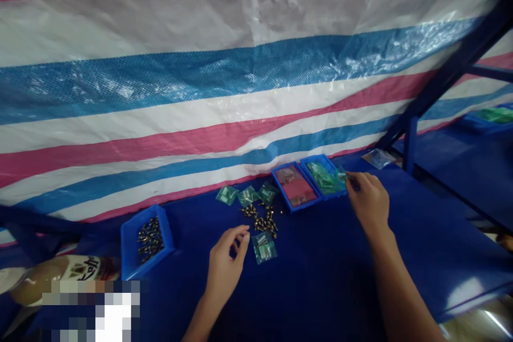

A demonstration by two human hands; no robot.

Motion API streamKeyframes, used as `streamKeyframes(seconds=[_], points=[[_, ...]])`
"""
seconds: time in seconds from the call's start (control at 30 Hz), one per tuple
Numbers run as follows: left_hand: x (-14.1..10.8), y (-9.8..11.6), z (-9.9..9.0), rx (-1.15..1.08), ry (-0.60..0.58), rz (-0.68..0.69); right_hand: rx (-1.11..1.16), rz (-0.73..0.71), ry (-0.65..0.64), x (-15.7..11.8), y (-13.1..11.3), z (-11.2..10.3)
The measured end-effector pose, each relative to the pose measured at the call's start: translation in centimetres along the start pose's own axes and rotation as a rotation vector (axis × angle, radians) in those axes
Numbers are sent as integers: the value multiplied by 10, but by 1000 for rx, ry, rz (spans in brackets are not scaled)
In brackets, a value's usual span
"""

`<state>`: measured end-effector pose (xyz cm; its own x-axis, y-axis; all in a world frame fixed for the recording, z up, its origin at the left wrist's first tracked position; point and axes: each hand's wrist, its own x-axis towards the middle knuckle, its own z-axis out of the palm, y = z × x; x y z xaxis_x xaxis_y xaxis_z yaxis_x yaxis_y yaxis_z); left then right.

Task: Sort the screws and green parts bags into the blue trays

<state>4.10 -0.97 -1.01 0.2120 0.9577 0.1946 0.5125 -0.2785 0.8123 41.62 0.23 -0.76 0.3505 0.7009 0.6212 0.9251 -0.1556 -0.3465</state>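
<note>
Four green packets (264,248) lying loose, three near blue trays (130,247), apparently one farther blue tray (477,123), one bottle (56,271)

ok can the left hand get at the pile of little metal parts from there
Probably yes: the left hand looks empty, the metal parts lie just ahead of it, and nothing seems to stand between them.

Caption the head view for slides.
Right hand holding a green packet at a blue tray; left hand beside another packet and metal parts.
</note>
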Motion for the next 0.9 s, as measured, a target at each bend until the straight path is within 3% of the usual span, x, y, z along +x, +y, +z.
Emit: streamKeyframes(seconds=[0.37, 0.57, 0.9], points=[[-2, -2, 3, 69, -40, 34, -124, -114, -76, 1, -3, -5], [-3, -3, 4, 75, -69, 59, -130, -129, -41, 1, -4, -3], [-4, -4, 7, 71, -92, 104, -120, -106, -104, -2, 4, 6]])
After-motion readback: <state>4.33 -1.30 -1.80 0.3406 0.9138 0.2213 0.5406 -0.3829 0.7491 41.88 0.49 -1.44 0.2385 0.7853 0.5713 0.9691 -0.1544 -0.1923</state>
